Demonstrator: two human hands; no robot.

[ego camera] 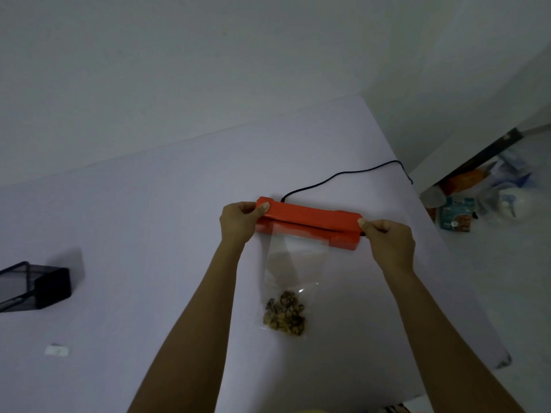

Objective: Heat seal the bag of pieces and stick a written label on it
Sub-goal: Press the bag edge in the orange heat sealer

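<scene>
Pale table [149, 234] (perhaps lilac), white walls [179, 70]

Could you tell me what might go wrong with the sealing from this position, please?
The bag looks wrinkled where its open end enters the orange heat sealer, so the seal could crease or leak. The left hand and right hand grip the sealer's ends, with thumbs on the lid, so fingers may be pinched or warmed. The black cord trails over the table edge and might snag.
</scene>
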